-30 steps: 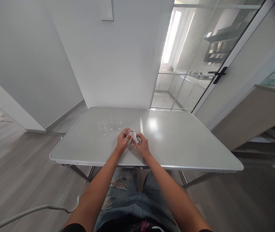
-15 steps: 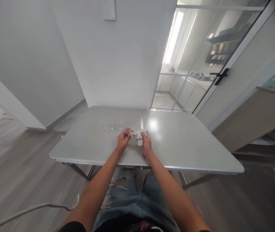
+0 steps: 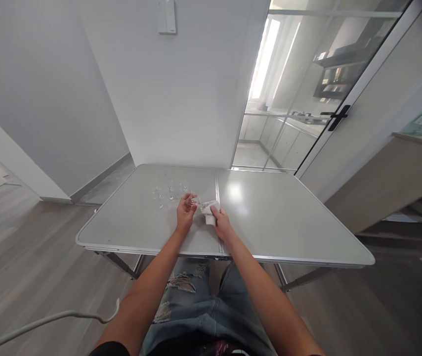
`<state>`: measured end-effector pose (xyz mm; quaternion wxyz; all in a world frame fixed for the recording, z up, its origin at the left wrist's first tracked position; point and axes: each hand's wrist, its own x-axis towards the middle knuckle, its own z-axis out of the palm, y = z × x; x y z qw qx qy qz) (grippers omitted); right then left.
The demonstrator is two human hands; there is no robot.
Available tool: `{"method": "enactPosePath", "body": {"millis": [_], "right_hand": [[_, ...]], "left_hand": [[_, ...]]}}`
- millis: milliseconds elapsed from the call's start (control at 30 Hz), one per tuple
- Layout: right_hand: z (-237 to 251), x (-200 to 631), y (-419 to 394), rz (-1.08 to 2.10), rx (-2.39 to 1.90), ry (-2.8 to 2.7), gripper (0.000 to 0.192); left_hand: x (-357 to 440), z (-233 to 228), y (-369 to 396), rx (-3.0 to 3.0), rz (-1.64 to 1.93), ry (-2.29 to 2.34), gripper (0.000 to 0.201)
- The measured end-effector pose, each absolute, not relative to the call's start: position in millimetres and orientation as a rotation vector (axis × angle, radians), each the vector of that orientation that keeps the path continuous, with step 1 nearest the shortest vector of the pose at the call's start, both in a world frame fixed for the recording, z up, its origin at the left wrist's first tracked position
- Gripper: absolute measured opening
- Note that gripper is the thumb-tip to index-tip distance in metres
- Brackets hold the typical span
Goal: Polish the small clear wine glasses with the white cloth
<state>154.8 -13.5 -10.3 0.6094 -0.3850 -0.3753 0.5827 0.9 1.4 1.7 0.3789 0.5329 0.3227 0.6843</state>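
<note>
My left hand (image 3: 186, 210) is closed around a small clear glass (image 3: 195, 200), held just above the table. In my right hand (image 3: 222, 221) is a bunched white cloth (image 3: 209, 207), with one corner hanging down. The cloth is close to the glass's right end; whether they touch I cannot tell. Several more small clear glasses (image 3: 171, 189) stand on the table to the left of and beyond my left hand, their outlines faint against the pale top.
A light grey folding table (image 3: 288, 217) with a metal rim and a centre seam lies in front of me. Behind it are a white wall (image 3: 181, 99) and a glazed door with a black handle (image 3: 339, 117). A white cable (image 3: 59, 315) hangs at lower left.
My left hand has shifted slightly left with the glass, its fingers turning upward. My right hand has moved a little left with the cloth, which is spread flatter.
</note>
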Motion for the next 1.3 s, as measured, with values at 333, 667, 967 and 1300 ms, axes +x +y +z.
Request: {"method": "enactPosePath", "body": {"millis": [333,667,967,1300], "right_hand": [[0.5,158.9,-23.6,0.973,-0.953,-1.121,0.04],[-6.7,156.7,-17.4,0.973,-1.081,-1.126,0.038],[2.9,159.4,-27.8,0.652,-1.227,-1.142,0.041],[-9.5,159.3,-16.4,0.877,-1.217,-1.237,0.037]], "left_hand": [[2.9,5.3,0.3,1.381,1.754,0.794,0.063],[5.7,2.8,2.2,1.425,1.681,0.712,0.057],[7.9,-1.6,4.7,1.408,1.656,0.732,0.058],[6.3,-1.7,3.9,1.425,1.64,0.653,0.056]]}}
